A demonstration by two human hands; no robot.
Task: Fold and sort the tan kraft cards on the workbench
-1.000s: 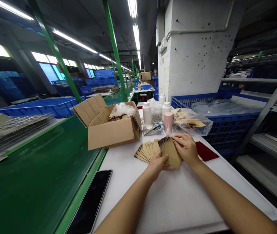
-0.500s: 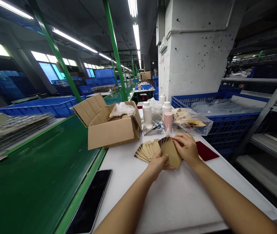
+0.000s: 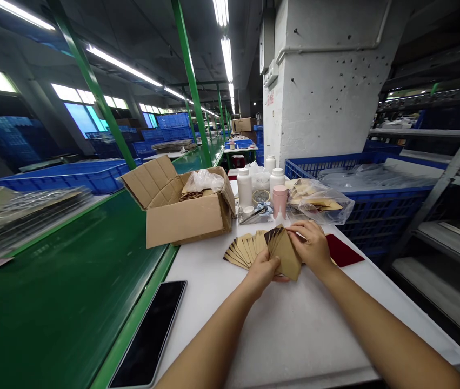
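My left hand (image 3: 260, 272) grips the lower end of a fanned stack of brown kraft cards (image 3: 254, 248) held just above the white table (image 3: 294, 329). My right hand (image 3: 313, 246) pinches the front cards of the same fan at their top right edge. A dark red card (image 3: 343, 250) lies flat on the table just right of my right hand, partly hidden by it.
An open cardboard box (image 3: 185, 208) with a plastic bag stands behind the fan. White bottles (image 3: 244, 187), a pink bottle (image 3: 279, 201) and a clear bag of cards (image 3: 314, 201) sit at the back. A phone (image 3: 151, 335) lies by the green conveyor (image 3: 59, 292). Blue crates (image 3: 375, 202) stand right.
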